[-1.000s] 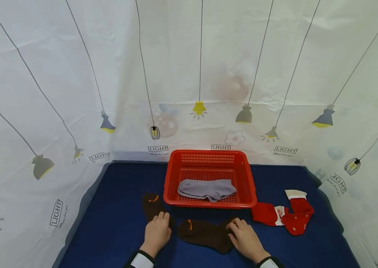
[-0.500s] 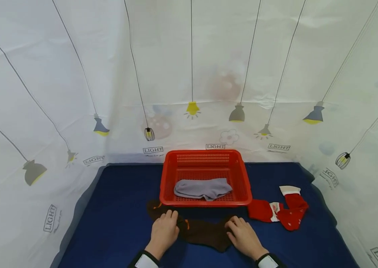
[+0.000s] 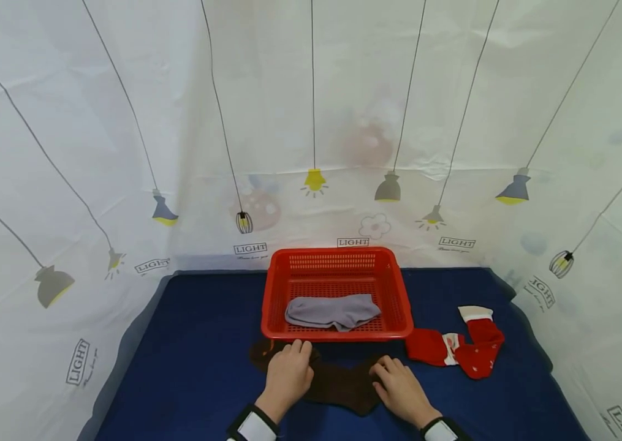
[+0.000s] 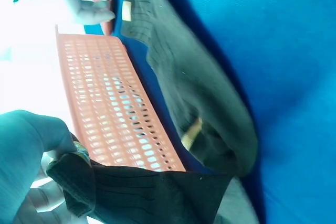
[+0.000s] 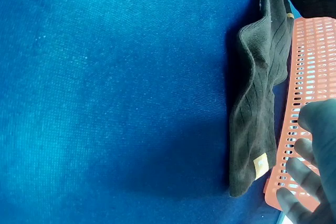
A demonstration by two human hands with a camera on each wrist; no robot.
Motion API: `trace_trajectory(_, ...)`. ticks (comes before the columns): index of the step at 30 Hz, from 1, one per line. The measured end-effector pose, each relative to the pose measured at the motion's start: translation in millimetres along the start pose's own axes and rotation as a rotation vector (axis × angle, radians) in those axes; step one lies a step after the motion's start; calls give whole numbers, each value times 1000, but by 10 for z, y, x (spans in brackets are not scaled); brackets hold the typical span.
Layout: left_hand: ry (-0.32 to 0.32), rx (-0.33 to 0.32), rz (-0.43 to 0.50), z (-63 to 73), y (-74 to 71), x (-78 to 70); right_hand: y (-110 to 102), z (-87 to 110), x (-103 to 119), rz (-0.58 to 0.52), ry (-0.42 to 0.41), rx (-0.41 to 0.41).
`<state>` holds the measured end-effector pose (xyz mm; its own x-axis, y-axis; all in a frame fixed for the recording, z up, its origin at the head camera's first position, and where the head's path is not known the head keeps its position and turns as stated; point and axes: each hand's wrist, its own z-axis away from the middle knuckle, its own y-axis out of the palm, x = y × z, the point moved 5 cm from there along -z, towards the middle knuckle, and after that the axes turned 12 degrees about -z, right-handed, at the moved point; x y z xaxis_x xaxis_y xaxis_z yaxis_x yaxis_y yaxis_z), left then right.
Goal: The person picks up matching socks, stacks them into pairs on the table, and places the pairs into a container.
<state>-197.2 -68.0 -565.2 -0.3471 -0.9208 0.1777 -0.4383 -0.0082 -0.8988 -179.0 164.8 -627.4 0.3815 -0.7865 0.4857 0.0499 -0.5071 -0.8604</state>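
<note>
Two brown socks lie on the blue cloth before me. My left hand (image 3: 288, 370) pinches the cuff of one brown sock (image 4: 157, 192) between thumb and fingers, and that sock hangs across the toe end of the other in the left wrist view. The other brown sock (image 3: 341, 384) is stretched out sideways, its small pale tag (image 5: 261, 165) at the cuff. Beside that cuff, my right hand (image 3: 403, 391) hovers with loosely bent fingers; in the right wrist view its fingers (image 5: 302, 182) close on nothing.
Just behind the hands stands a red plastic basket (image 3: 268, 306) with a pair of grey socks (image 3: 333, 311) inside. Red and white Christmas socks (image 3: 478, 349) lie to its right. A white printed sheet (image 3: 311, 110) surrounds the blue cloth (image 3: 195, 361) at back and sides.
My left hand has moved right, drawing its brown sock along toward the other one and over its toe end. My right hand stays at the same cuff. The head view has shifted slightly.
</note>
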Motion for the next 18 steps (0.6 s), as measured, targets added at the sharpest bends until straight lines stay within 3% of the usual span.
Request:
trace_trajectory(4,15,-7,-5,-60,-33,-89,9,-6,1,-7,8,9)
trace_trajectory(9,21,30,4,-130,-38,-223,15,-10,2,-3,19,7)
trace_trajectory(18,35,100,5,-220,76,-537,20,-18,-12,0,13,-10)
